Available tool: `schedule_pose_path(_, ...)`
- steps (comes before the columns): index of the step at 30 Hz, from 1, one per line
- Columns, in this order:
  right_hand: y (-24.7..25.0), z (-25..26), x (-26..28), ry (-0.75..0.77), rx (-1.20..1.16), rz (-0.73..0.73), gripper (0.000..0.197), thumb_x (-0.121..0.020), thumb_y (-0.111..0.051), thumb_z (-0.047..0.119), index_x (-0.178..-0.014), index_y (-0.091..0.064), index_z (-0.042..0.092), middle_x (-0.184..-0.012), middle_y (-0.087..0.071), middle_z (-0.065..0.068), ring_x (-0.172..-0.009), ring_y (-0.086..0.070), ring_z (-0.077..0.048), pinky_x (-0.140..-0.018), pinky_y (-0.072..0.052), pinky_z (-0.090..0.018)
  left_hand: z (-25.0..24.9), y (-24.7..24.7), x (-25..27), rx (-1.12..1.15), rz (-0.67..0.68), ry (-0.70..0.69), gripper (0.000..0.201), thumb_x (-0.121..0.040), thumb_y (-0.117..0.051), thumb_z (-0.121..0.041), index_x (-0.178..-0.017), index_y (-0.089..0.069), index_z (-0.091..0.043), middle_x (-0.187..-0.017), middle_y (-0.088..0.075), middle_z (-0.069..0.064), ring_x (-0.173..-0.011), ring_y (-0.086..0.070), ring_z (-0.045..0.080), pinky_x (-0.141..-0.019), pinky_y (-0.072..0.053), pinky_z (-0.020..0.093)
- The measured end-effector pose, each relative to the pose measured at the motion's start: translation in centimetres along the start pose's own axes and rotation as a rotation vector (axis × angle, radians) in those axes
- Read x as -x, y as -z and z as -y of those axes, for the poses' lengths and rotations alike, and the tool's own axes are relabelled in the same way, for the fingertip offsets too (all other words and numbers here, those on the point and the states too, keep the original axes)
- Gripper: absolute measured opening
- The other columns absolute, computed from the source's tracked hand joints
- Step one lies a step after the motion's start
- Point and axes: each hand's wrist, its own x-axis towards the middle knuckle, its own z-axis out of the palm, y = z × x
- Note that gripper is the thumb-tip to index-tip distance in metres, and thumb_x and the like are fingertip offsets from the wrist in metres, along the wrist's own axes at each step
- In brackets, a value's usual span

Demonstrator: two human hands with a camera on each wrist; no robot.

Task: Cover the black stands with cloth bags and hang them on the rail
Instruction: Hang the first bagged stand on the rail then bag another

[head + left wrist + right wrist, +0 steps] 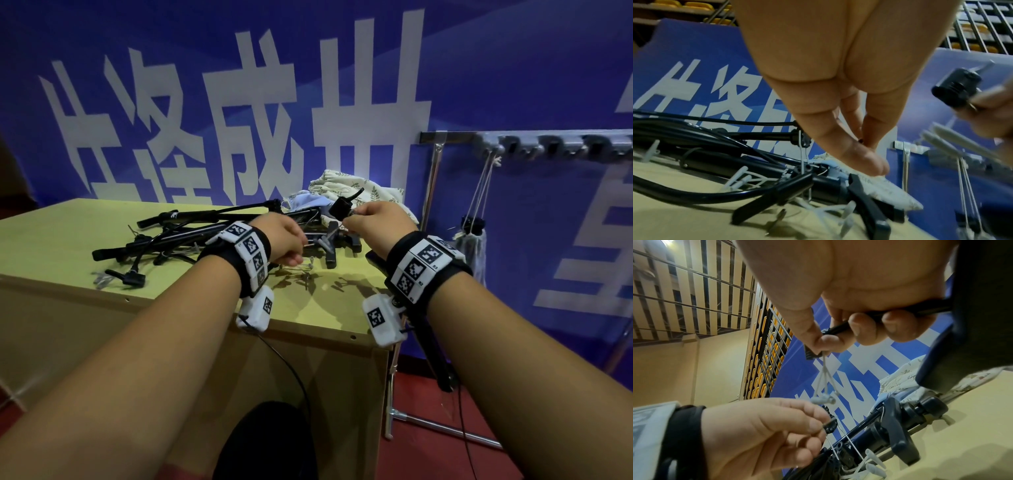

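**A:** Where are the stands?

**B:** I see the stands (191, 233) in a black tangle on the worktop (61, 246), with the cloth bags (356, 192) heaped just behind them. One bagged stand (474, 240) already hangs by its cords from the rail (513, 135) on the right.

**A:** What are my hands doing?

**B:** My right hand (380, 222) is curled round one stand, raised above the pile; the wrist view shows the fingers (898, 327) wrapped round its thin shaft, while thumb and forefinger pinch a pale cord (823, 378). My left hand (281, 240) is closed too, its fingertips pinching a small black knurled part (830, 425) over the pile. I cannot tell which stand that part belongs to.

**A:** How will a stand handle?

**B:** I judge it stiff and light, but its legs and cables could snag the neighbours. I'd grip the shaft. The bags are soft and limp, so I'd take one by its mouth.
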Motion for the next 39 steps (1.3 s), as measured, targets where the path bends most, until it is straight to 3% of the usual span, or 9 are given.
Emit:
schedule_pose_path(6, 0.5, -0.5, -0.3, -0.012, 0.002, -0.05, 0.019, -0.092, -0.076, 0.021, -0.099, -0.079, 0.004, -0.087, -0.073, -0.012, -0.072, -0.061, -0.018, -0.069, -0.056, -0.034, -2.0, 0.3, 0.6, 0.318, -0.025, -0.083, 0.014, -0.092, -0.069, 0.008, -0.102, -0.076, 0.001, -0.1, -0.076, 0.024, -0.086, -0.079, 0.025, -0.075, -0.065, 0.03)
schedule_pose_path(12, 1.7, -1.6, -0.5, -0.065, -0.062, -0.09, 0.016, -0.092, -0.071, 0.023, -0.094, -0.076, 0.008, -0.075, -0.071, -0.002, -0.068, -0.059, -0.02, -0.065, -0.052, -0.035, -3.7, -2.0, 0.3, 0.398, -0.011, -0.154, 0.013, -0.092, -0.072, 0.002, -0.095, -0.081, -0.006, -0.101, -0.077, 0.023, -0.095, -0.078, 0.03, -0.087, -0.064, 0.037)
schedule_pose_path(16, 2.9, -2.0, -0.2, -0.095, -0.153, -0.094, 0.015, -0.097, -0.069, 0.022, -0.099, -0.079, 0.012, -0.062, -0.073, 0.014, -0.051, -0.05, -0.015, -0.059, -0.045, -0.034, -5.0, -3.9, -0.2, 0.436, -0.021, -0.141, 0.019, -0.091, -0.069, 0.003, -0.096, -0.083, -0.009, -0.093, -0.08, 0.016, -0.091, -0.079, 0.023, -0.092, -0.061, 0.037)
schedule_pose_path(22, 4.4, -2.8, -0.4, -0.056, -0.139, -0.145, 0.016, -0.095, -0.068, 0.024, -0.093, -0.081, 0.016, -0.076, -0.079, 0.004, -0.058, -0.055, -0.032, -0.063, -0.055, -0.045, -6.5, -5.9, -1.4, 0.466, -0.059, -0.169, 0.027, -0.091, -0.06, 0.005, -0.102, -0.081, -0.008, -0.092, -0.078, 0.019, -0.082, -0.078, 0.022, -0.079, -0.065, 0.03)
schedule_pose_path(24, 4.8, -3.5, -0.7, -0.042, -0.147, -0.171, 0.015, -0.095, -0.068, 0.026, -0.092, -0.08, 0.017, -0.089, -0.082, -0.002, -0.075, -0.068, -0.045, -0.078, -0.062, -0.055, -6.9, -6.5, -1.7, 0.475, -0.058, -0.18, 0.03, -0.092, -0.058, 0.007, -0.107, -0.079, -0.007, -0.087, -0.076, 0.018, -0.074, -0.073, 0.019, -0.075, -0.064, 0.028)
schedule_pose_path(27, 5.7, -4.6, -1.2, 0.0, -0.14, -0.216, 0.017, -0.097, -0.069, 0.034, -0.094, -0.077, 0.019, -0.091, -0.082, 0.005, -0.097, -0.075, -0.024, -0.095, -0.059, -0.046, -7.7, -7.8, -2.5, 0.505, -0.016, -0.188, 0.03, -0.092, -0.058, 0.01, -0.113, -0.075, -0.004, -0.081, -0.072, 0.017, -0.072, -0.071, 0.02, -0.075, -0.063, 0.028)
schedule_pose_path(34, 8.0, -7.2, -2.4, 0.026, -0.22, -0.31, 0.019, -0.1, -0.069, 0.035, -0.1, -0.075, 0.018, -0.087, -0.082, 0.009, -0.078, -0.072, 0.001, -0.073, -0.052, -0.025, -9.2, -11.8, -5.2, 0.463, 0.017, -0.269, 0.028, -0.092, -0.06, 0.01, -0.111, -0.075, -0.004, -0.081, -0.069, 0.016, -0.073, -0.069, 0.021, -0.069, -0.063, 0.028)
schedule_pose_path(36, 8.8, -8.0, -2.6, 0.02, -0.189, -0.34, 0.016, -0.099, -0.069, 0.033, -0.1, -0.076, 0.019, -0.088, -0.081, 0.008, -0.064, -0.065, 0.002, -0.066, -0.049, -0.024, -9.8, -12.9, -5.8, 0.458, 0.044, -0.289, 0.028, -0.092, -0.06, 0.009, -0.11, -0.076, -0.006, -0.081, -0.069, 0.016, -0.076, -0.069, 0.021, -0.071, -0.063, 0.029)
schedule_pose_path(39, 10.1, -9.3, -3.1, 0.003, -0.203, -0.364, 0.013, -0.099, -0.067, 0.024, -0.103, -0.074, 0.014, -0.096, -0.082, 0.004, -0.075, -0.068, -0.005, -0.07, -0.053, -0.023, -10.6, -14.8, -7.0, 0.459, 0.089, -0.307, 0.03, -0.091, -0.06, 0.009, -0.1, -0.078, -0.013, -0.082, -0.069, 0.018, -0.079, -0.067, 0.026, -0.073, -0.062, 0.031)
